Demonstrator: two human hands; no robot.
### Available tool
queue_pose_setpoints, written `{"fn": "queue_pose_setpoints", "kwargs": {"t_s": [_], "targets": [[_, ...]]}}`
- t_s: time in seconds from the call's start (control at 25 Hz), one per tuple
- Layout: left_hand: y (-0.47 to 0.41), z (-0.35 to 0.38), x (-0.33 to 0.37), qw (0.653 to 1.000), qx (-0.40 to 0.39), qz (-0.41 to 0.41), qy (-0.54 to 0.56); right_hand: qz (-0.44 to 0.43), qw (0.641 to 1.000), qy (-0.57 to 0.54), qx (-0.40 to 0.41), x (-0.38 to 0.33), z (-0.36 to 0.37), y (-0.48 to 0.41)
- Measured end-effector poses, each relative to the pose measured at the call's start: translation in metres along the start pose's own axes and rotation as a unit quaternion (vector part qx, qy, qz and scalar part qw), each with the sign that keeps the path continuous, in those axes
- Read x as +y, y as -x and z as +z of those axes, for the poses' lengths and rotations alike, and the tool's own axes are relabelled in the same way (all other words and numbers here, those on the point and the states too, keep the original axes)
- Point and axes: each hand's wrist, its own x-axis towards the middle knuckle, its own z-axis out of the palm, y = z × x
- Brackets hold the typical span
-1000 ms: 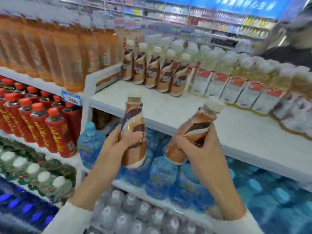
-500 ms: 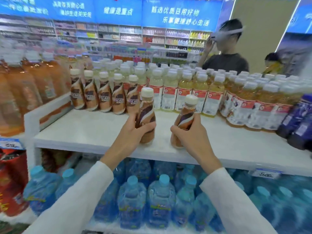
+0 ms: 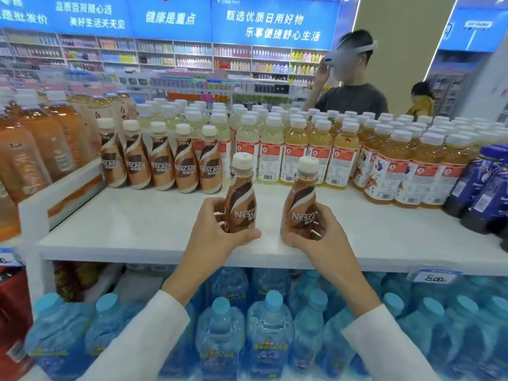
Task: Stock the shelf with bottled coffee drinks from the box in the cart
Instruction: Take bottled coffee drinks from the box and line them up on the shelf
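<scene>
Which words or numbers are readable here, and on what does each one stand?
"NESCAFE": the bottle in the left hand, the second bottle in the right hand, the row of bottles behind.
"6.00": price tag on the shelf edge.
"健康是重点": blue banner.
Labels of the yellow drinks: too small to read.

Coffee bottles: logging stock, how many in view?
7. Five in a row at the shelf back; one in the left hand, one in the right hand. Others may hide behind.
</scene>
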Motion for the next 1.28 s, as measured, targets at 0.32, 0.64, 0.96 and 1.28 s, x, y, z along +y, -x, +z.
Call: {"fn": "queue_pose_setpoints", "kwargs": {"t_s": [0.32,0.64,0.96,1.28], "targets": [[0.002,0.001,-0.002,0.998,-0.054,0.007,0.004,-0.016,0.999,0.027,0.012,-0.006,0.013,0.005],[0.015,0.014,0.014,0.998,0.035,0.026,-0.033,-0.019,0.998,-0.014,0.056,-0.006,0.022,0.013],[0.013,-0.055,-0.004,0.988,0.138,-0.013,-0.067,-0.027,1.0,0.006,0.005,-0.037,0.103,-0.001],[-0.023,-0.164,-0.037,0.95,0.261,-0.031,-0.168,-0.061,0.994,0.015,-0.084,-0.088,0.245,-0.041]]}}
